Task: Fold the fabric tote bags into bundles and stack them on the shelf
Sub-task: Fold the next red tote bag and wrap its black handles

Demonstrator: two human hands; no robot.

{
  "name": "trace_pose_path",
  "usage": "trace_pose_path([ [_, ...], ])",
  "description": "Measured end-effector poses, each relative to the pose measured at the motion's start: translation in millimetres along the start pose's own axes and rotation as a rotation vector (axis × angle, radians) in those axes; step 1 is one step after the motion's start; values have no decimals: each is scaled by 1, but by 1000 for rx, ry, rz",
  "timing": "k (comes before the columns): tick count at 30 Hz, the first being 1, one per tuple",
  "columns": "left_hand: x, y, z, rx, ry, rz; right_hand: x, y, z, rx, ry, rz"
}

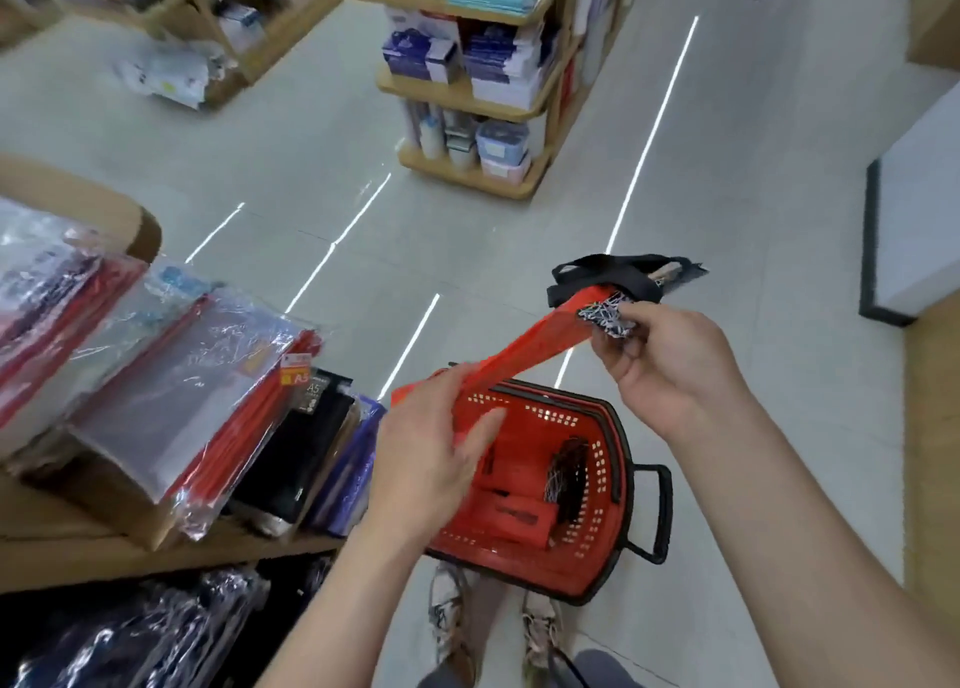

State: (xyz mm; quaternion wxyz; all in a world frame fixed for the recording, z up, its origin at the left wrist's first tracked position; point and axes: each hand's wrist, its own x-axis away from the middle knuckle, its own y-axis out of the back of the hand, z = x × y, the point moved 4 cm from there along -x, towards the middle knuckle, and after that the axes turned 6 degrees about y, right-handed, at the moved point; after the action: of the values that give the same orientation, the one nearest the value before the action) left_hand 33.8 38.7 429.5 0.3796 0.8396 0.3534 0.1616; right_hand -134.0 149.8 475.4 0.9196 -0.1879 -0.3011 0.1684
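Tote bag [524,347], red with black straps, is stretched in the air above the basket [587,581]. Its long axis runs from the left hand [431,459] up and away to the right hand [670,360]. The left hand grips the near end, and the right pinches the far end at a patterned patch. Both forearms reach forward. The shelf [78,547] lies to the left, nearer the left hand, so a finished bundle would likely go that way.

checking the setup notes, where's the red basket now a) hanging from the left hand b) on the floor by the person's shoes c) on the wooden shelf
b: the red basket stands on the floor just ahead of the shoes, under the red tote bag.
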Motion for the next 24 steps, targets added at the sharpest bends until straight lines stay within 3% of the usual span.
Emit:
trace_pose_path([
  [2, 13, 17, 2, -3, 49, -68, 13, -16, 0, -130, -56, 54],
  [4, 29, 41, 5, -31, 109, -208, 33, -37, -1, -57, -95, 317],
  [6, 45, 71, 3, -96, 113, -298, 59, -55, -5, 447, -2, 683],
  [8, 60, 106, 3, -156, 116, -363, 88, -74, -19, 1081, 242, 955],
  [10, 73, 137, -1, -238, 98, -357, 111, -92, -35, 1552, 645, 1027],
  [11, 83, 152, -3, -314, 89, -321, 128, -105, -45, 1673, 864, 1039],
  [12, 94, 164, -6, -416, 77, -277, 145, -118, -53, 1700, 1059, 1042],
  [14, 120, 184, -5, -579, 42, -238, 172, -140, -73, 1608, 1262, 1144],
  [16, 154, 207, 0, -493, 56, -289, 195, -155, -92, 1547, 1359, 1231],
  [21, 278, 266, 71, 352, 473, -393, 248, -173, -125, 1322, 1057, 1243],
  [24, 368, 276, 100, 602, 615, -385, 278, -189, -148, 1243, 892, 1190],
])
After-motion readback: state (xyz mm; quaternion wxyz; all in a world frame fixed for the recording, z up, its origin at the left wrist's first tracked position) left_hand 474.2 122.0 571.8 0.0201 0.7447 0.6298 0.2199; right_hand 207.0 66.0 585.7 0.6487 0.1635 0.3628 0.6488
